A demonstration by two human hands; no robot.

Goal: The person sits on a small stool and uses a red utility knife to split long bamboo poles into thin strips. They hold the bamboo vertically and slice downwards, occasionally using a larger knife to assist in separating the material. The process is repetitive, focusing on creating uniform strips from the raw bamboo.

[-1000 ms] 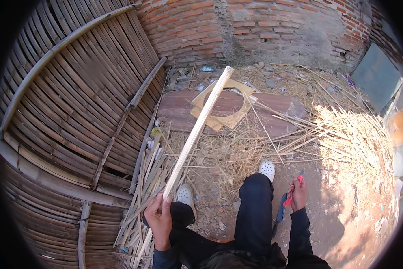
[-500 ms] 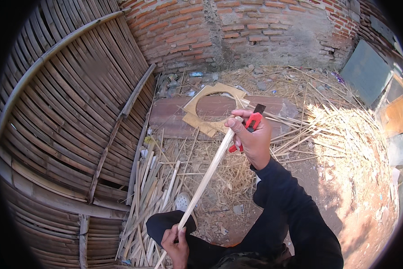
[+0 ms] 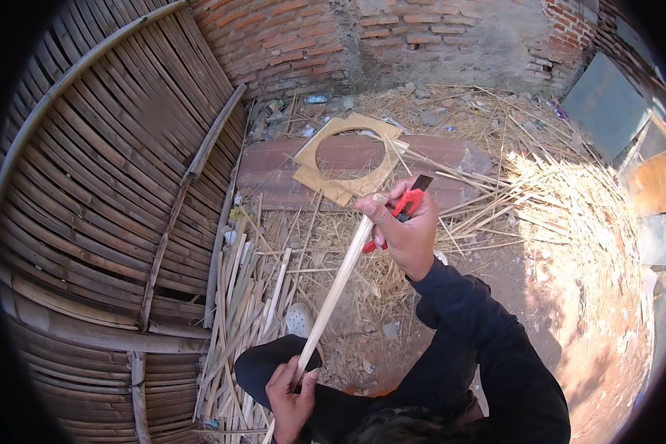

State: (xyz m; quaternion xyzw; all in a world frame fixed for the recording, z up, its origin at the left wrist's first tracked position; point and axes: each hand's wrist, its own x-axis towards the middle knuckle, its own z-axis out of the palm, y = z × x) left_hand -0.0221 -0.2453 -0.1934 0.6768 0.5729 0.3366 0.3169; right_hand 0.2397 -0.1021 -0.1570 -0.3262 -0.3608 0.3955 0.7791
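Note:
A long pale bamboo strip slants across my lap, its upper end farther away and to the right. My left hand is closed around its lower part, near my bent knee. At the upper end, my right hand pinches the strip between thumb and fingers. The same hand also holds a red utility knife with a dark blade that points up and to the right, away from the strip. Part of the knife's handle is hidden by the palm and fingers.
A bamboo slat wall rises on the left, a brick wall at the back. Many split strips lie beside my left knee. Ahead, a board with a round hole rests on a brown plank. Shavings cover the ground at right.
My left hand has moved up a little along the strip. The right hand, with the knife and the strip's upper end, has shifted slightly left. The view has tilted a bit downward.

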